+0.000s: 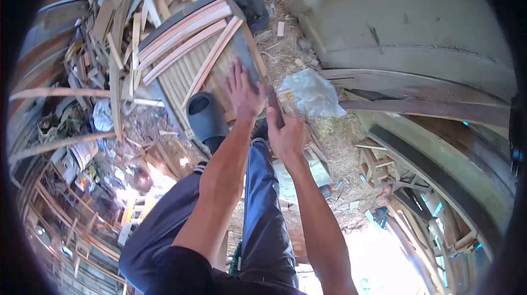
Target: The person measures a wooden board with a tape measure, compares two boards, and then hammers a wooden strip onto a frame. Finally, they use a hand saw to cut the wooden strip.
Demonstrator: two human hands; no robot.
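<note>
My left hand (pixel 243 93) lies with its fingers spread over the right side of a slatted wooden panel (pixel 184 78). Wrapped round the dark brown handle of a tool (pixel 275 105) is my right hand (pixel 288 134), just right of the left one; the tool's far end is too unclear to name. Several pinkish wood strips (pixel 186 48) rest on the upper part of the panel, and one slanting strip (pixel 211 59) runs down across it. A foot in a dark clog (pixel 206 116) stands on the panel's lower part.
A heap of wood offcuts (pixel 118 12) lies at the upper left. To the right of my hands is a clear plastic bag (pixel 313 94) on the littered ground. Large greenish boards (pixel 417 15) fill the upper right. Wooden frames (pixel 379 166) stand lower right.
</note>
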